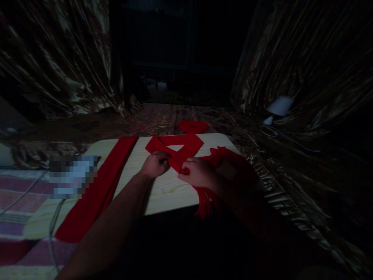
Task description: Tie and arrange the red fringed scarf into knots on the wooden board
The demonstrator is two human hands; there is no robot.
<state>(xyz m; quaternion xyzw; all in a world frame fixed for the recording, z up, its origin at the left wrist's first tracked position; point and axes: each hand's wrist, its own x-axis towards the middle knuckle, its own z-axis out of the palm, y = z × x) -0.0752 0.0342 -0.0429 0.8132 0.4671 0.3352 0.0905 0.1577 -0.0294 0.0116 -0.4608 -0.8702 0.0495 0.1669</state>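
A long red scarf [186, 146] lies folded into a triangle-like loop on a pale wooden board [163, 190]. My left hand [155, 164] is closed, pinching the scarf at the left of the crossing. To its right, my right hand [198, 172] is closed on the scarf where the strips cross. The fringed end [205, 202] hangs over the board's front edge under my right wrist. A second flat stretch of red scarf [99, 190] runs diagonally across the board's left part.
A small red piece [192, 126] lies just beyond the board. A white lamp [278, 108] and a white cable [287, 137] sit at the right. Shiny dark curtains [55, 58] hang on both sides. A blurred patch [72, 175] and a striped cloth [20, 210] are at left.
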